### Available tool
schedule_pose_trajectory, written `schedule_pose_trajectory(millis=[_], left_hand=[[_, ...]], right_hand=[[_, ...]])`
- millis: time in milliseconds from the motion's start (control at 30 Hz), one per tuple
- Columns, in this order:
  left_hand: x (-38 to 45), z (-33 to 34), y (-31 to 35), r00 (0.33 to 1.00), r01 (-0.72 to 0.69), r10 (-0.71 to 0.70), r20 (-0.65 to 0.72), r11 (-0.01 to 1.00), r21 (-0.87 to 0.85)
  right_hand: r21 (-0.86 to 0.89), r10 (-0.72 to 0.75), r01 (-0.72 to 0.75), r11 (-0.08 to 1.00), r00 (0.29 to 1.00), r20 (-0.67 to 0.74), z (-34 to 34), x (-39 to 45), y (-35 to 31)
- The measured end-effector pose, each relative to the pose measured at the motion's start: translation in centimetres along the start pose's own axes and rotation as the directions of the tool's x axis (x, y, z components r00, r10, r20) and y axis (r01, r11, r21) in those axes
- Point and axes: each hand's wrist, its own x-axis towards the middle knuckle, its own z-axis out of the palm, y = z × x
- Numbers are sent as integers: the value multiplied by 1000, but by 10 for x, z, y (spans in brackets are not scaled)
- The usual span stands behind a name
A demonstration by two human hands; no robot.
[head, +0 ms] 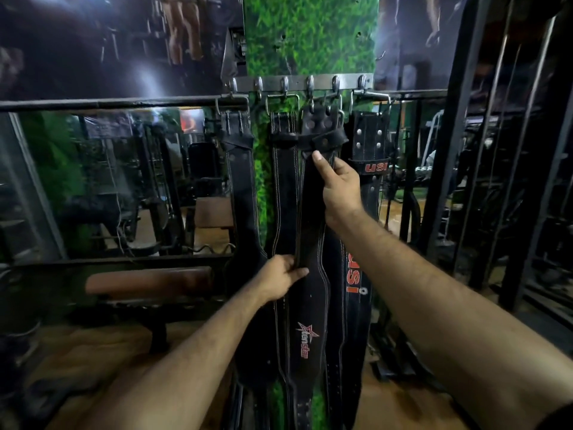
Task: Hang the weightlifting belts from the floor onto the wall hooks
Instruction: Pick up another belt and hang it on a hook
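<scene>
A metal hook rail (pixel 297 82) is fixed across a green turf-covered pillar. Several black weightlifting belts hang from it by their buckles. The belt with a red star logo (pixel 310 321) hangs from the fourth hook, its buckle (pixel 322 117) up at the rail. My right hand (pixel 336 184) grips this belt just below the buckle loop, thumb pressed up. My left hand (pixel 283 276) pinches its left edge lower down, where the belt widens. A belt with red USI lettering (pixel 369 144) hangs to the right, another plain belt (pixel 238 169) at the far left.
A padded bench (pixel 148 282) stands low on the left in front of a mirror wall (pixel 108 181). Black steel rack frames (pixel 465 135) rise on the right. The floor (pixel 93 346) is wooden.
</scene>
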Motion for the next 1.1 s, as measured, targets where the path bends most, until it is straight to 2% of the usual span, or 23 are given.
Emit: schedule_pose_trajectory(millis=[67,133,233,267,333,433,500,567,633,700,733,767,800,867,933,1100], left_hand=[[5,-9,25,999,-49,49,2,998,51],[9,-22,68,983,-149,139,-119,986,-81],[15,-32,119,923,-300,228,-311,931,-206],[16,-27,125,913,-323,238,-330,917,-233],[18,-8,111,926,-283,171,-336,905,-318],[7,28,66,966,-153,35,-258,880,-450],[1,41,37,985,-62,-17,-172,893,-445],[-2,44,18,993,35,-70,-92,940,-339],[-2,34,12,996,85,-89,-19,983,-163],[1,18,22,992,79,-83,90,996,43],[3,7,34,991,54,-63,116,996,74],[8,-3,47,993,9,-13,116,1000,29],[13,-13,60,995,-46,51,82,997,-64],[24,-32,86,986,-160,144,-80,954,-253],[35,-41,102,955,-253,186,-229,916,-310],[37,-35,116,870,-418,240,-431,823,-384]], right_hand=[[3,17,-17,1000,1000,6,-7,2,-2],[-34,24,-24,999,1000,11,-12,4,-3],[-51,34,-31,998,999,41,-12,5,-6],[-41,30,-28,999,998,51,-10,7,-9],[-15,25,-24,1000,998,58,-7,10,-18],[-21,31,-30,999,998,48,-4,12,-20],[-34,59,-58,998,997,39,-5,12,-12],[-42,77,-76,996,997,26,-7,12,-5],[-36,66,-66,997,998,15,-9,14,0],[-57,49,-48,997,999,8,-9,16,3],[-74,40,-39,996,999,10,-8,17,5],[-98,38,-36,995,999,16,-7,18,6],[-122,42,-38,992,999,30,-6,18,8],[-159,40,-29,987,997,65,-2,17,12],[-186,-23,42,982,994,106,5,16,13],[-318,-174,226,921,967,186,13,1,17]])
